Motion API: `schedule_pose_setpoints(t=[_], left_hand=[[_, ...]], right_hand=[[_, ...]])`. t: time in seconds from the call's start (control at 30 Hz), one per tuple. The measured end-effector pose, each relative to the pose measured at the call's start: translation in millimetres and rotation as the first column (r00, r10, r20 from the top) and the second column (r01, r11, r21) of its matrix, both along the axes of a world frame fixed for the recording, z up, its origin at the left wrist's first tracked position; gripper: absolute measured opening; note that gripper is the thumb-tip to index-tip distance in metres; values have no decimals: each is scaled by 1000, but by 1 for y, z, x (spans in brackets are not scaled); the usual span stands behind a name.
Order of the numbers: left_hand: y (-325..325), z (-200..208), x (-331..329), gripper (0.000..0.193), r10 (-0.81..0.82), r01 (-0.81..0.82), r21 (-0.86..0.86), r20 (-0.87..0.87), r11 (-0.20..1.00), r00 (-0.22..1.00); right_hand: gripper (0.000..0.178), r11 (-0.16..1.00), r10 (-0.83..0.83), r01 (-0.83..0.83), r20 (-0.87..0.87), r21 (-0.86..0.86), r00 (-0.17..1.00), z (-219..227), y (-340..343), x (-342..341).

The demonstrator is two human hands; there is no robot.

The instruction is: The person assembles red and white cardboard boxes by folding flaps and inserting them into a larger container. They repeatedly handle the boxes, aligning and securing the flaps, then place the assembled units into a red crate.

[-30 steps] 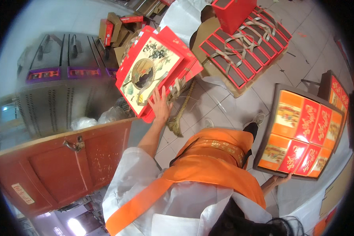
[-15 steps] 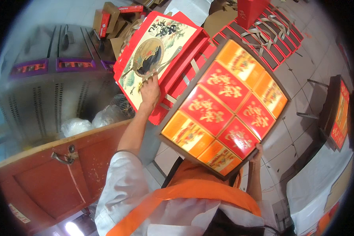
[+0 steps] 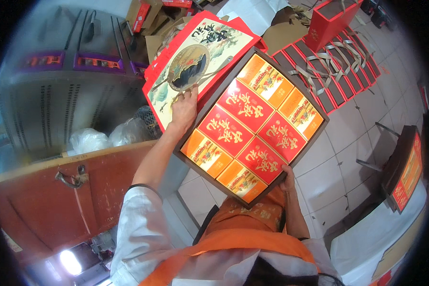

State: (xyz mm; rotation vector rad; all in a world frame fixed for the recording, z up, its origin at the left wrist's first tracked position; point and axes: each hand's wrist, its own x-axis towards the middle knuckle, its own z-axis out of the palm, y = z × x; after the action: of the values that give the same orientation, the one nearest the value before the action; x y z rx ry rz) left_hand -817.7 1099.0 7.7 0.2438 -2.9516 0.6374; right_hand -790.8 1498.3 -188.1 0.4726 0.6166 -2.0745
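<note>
A dark-rimmed square tray (image 3: 299, 160) packed with red and orange small boxes (image 3: 238, 112) is tilted in front of me. My right hand (image 3: 287, 179) grips its lower right edge, the thumb on top and the other fingers mostly hidden. Behind its upper left side lies a red gift box with a cream, painted top (image 3: 221, 40). My left hand (image 3: 184, 108) is closed over that top, fingers curled at the end of its pale strap (image 3: 214, 69). The tray hides part of the gift box.
Red-edged boxes with ribbon handles (image 3: 333, 71) stand on the tiled floor, an upright red box (image 3: 326, 28) on them. Another filled tray (image 3: 405, 176) is at right. A metal cabinet (image 3: 71, 105) and brown wooden panel (image 3: 95, 195) border the left; cardboard cartons (image 3: 150, 16) lie beyond.
The filled tray has moved left and now covers more of the gift box's red side. My right hand has moved left with it; my left hand stays at the strap.
</note>
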Motion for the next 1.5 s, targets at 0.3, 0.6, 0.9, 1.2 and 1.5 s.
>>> schedule_pose_setpoints(t=[0.3, 0.6, 0.9, 1.2, 1.5], left_hand=[[-10, 5, -3, 54, -8, 8, 2, 52, 1000, 999], [-9, -1, -10, 53, -28, 27, -30, -25, 999, 999], [-12, -25, -8, 45, -9, 12, 28, -99, 1000, 995], [-5, -42, -2, 44, 2, 6, 79, -102, 997, 995], [0, -43, 2, 44, 60, -52, 90, -90, 995, 994]], right_hand=[[50, 995, 36, -43, 69, 95, 997, 64, -4, -12], [45, 874, 342, -378, 167, 305, 925, 102, 4, -30], [49, 696, 597, -664, 292, 274, 747, 126, -3, -66], [45, 319, 894, -948, 331, 4, 302, 191, -4, -144], [58, 648, 745, -172, -572, 742, 344, 165, -236, -380]])
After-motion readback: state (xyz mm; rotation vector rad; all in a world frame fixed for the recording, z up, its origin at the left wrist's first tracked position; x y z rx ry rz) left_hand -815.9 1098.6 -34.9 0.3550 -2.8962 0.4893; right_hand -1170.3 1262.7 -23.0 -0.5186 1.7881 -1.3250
